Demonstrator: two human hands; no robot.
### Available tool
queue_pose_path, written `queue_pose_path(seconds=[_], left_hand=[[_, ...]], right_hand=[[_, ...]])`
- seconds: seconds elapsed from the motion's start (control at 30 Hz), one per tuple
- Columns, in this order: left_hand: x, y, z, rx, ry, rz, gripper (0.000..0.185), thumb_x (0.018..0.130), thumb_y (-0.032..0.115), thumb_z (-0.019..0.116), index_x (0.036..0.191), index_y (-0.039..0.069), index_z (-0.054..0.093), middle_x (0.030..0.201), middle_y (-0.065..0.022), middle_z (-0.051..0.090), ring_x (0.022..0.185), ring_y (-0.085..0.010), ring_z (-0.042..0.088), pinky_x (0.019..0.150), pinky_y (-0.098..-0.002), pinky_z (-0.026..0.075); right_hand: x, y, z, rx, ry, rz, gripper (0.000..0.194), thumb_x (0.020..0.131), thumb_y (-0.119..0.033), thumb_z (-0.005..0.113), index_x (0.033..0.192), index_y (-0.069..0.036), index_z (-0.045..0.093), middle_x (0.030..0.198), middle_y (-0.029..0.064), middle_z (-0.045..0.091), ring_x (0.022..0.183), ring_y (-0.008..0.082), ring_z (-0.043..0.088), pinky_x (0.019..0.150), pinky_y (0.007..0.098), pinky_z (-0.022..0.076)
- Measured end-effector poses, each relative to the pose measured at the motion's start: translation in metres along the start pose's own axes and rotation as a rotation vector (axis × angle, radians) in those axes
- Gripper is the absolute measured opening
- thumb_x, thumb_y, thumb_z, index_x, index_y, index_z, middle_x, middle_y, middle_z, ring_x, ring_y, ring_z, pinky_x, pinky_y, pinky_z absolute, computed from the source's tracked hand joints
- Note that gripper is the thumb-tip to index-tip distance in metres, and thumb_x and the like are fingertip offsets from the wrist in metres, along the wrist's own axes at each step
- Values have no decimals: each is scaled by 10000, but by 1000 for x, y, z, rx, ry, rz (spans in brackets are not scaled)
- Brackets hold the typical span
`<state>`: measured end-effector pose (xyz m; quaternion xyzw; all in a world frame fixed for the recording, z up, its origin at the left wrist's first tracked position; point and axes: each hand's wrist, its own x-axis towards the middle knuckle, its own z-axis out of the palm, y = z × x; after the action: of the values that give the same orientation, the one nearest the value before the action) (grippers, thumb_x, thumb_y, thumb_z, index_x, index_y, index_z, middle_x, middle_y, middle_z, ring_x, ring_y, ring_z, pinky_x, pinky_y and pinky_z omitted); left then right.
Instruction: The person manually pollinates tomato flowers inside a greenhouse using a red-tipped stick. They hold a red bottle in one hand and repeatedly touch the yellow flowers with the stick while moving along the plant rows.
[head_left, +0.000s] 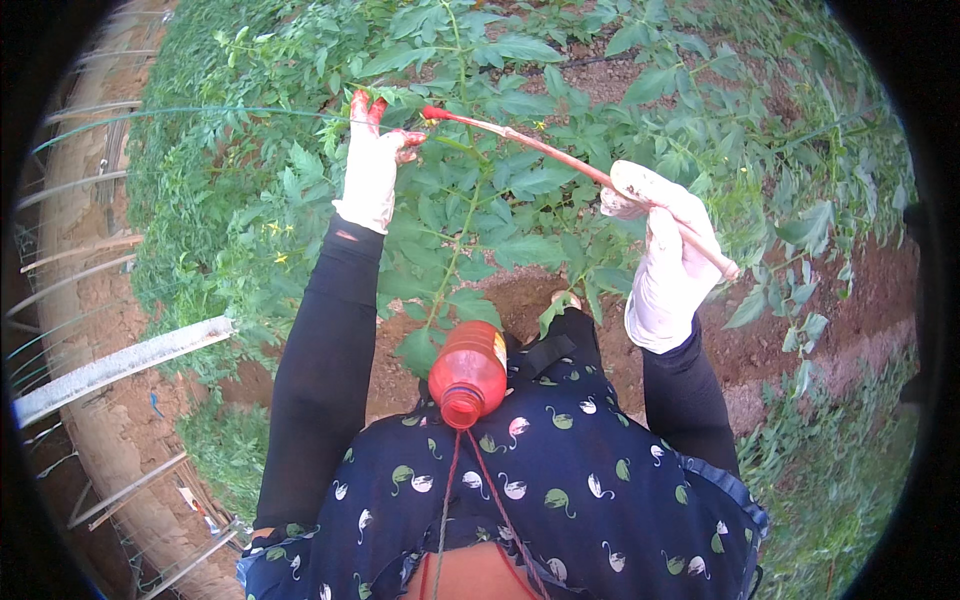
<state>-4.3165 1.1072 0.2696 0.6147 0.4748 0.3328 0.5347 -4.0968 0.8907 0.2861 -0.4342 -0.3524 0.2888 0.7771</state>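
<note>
My left hand (371, 169), in a white glove with red-stained fingertips, is raised among the leaves of a tomato plant (469, 202). Its fingers are spread apart beside small yellow flowers (429, 120), and I see nothing held in them. In my right hand (671, 247), also gloved in white, is a thin stick (551, 150) gripped near its lower end. The stick's red, wrapped tip (436, 112) points left, close to the flowers and my left thumb. A red plastic bottle (469, 367), uncapped, hangs at my front from a cord (486, 472) around my neck.
Dense tomato plants (225, 150) surround me on bare soil (517, 300). A green string (225, 112) runs past my left fingers. At left, a whitish metal bar (127, 367) juts in, with poles and an earthen wall (97, 300) beyond.
</note>
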Motion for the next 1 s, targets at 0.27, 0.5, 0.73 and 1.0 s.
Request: queue_pose_path(seconds=[0.27, 0.5, 0.73, 1.0], left_hand=[[-3, -2, 1, -21, -13, 16, 836, 817, 68, 530, 1511, 125, 67, 1500, -156, 270, 914, -193, 640, 787, -336, 491], [-10, -2, -1, 3, -25, 15, 846, 823, 107, 551, 1512, 131, 60, 1510, -173, 241, 951, -201, 631, 821, -362, 480], [-18, -4, 0, 5, -17, -7, 852, 831, 116, 559, 1514, 135, 51, 1531, -190, 178, 975, -219, 625, 873, -406, 464], [-32, -2, 0, -5, -40, -1, 870, 823, 128, 567, 1513, 114, 38, 1539, -190, 146, 996, -219, 619, 868, -388, 465]], right_hand=[[-3, -5, 2, 54, -1, -28, 240, 904, -14, 492, 1097, 67, 610, 1040, 154, 664, 859, 186, 647, 795, 310, 514], [-5, -12, -7, -19, 115, -106, 249, 948, -181, 528, 1028, 36, 618, 997, 210, 665, 753, 244, 651, 729, 377, 529], [-3, 6, -22, -162, 153, -7, 237, 899, 40, 532, 1116, 56, 623, 1045, 125, 666, 901, 156, 639, 818, 266, 505], [-1, 59, -22, -183, 182, 162, 219, 897, 15, 571, 1107, 11, 632, 1049, 63, 665, 911, 101, 622, 828, 232, 483]])
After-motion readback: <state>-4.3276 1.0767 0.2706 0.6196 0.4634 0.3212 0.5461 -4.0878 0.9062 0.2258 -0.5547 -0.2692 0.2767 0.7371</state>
